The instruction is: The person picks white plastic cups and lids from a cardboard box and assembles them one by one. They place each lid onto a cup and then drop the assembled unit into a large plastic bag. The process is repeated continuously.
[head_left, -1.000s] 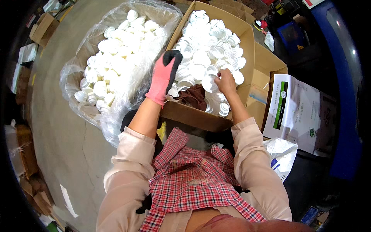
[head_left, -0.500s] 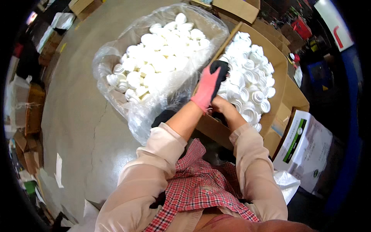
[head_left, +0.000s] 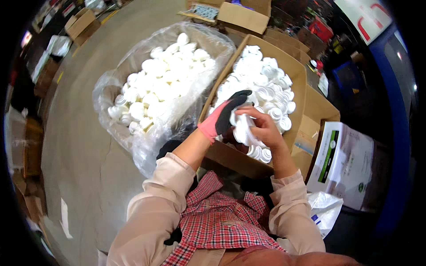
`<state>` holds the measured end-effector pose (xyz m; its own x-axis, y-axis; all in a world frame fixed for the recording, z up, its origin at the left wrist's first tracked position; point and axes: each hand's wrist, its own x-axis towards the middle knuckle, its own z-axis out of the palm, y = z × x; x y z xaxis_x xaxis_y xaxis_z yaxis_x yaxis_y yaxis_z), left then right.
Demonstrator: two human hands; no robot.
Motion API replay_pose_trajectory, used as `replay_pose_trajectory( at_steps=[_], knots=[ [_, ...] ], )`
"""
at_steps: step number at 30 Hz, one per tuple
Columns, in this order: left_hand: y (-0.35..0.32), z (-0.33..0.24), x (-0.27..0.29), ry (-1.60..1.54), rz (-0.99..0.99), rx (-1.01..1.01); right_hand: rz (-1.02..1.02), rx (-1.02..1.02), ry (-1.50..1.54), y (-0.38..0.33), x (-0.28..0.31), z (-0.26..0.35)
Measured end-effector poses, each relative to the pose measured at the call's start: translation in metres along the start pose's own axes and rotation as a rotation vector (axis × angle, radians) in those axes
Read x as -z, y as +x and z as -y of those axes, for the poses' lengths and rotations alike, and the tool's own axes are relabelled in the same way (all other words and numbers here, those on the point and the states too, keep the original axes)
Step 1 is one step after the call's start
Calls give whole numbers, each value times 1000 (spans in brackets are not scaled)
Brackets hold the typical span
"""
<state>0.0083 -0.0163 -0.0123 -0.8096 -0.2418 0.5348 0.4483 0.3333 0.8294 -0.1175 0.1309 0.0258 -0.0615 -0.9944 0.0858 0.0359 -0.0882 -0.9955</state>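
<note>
My left hand (head_left: 225, 116), in a pink glove with black palm and fingers, is curved round white plastic pieces (head_left: 242, 131) over the near part of an open cardboard box (head_left: 298, 116). Against the same pieces, my bare right hand (head_left: 264, 127) has its fingers bent round them from the right. Motion blurs the pieces, and their exact shape and number cannot be told. Below and beyond my hands, the box holds a heap of white ribbed, round plastic fittings (head_left: 266, 92).
To the left stands a container lined with clear plastic film (head_left: 106, 91), full of white rounded parts (head_left: 155, 84). A white printed carton (head_left: 344, 162) is at the right, above a white plastic bag (head_left: 325, 210). Another open carton (head_left: 244, 17) lies beyond the boxes.
My left hand has come from the rim between the two containers into the right box, its fingers loosening from a fist. My right hand, mostly hidden before, now shows with white pieces. The view has shifted.
</note>
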Motion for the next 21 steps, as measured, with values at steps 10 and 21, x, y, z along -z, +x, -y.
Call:
replay_pose_trajectory(
  at_steps=[10,21],
  knots=[
    [21,-4,-27,-1698,-46,528,-1063,330,-961,-31,37,14],
    [23,-6,-49,-1123,-231,442,-543,161,-202,-50,37,8]
  ],
)
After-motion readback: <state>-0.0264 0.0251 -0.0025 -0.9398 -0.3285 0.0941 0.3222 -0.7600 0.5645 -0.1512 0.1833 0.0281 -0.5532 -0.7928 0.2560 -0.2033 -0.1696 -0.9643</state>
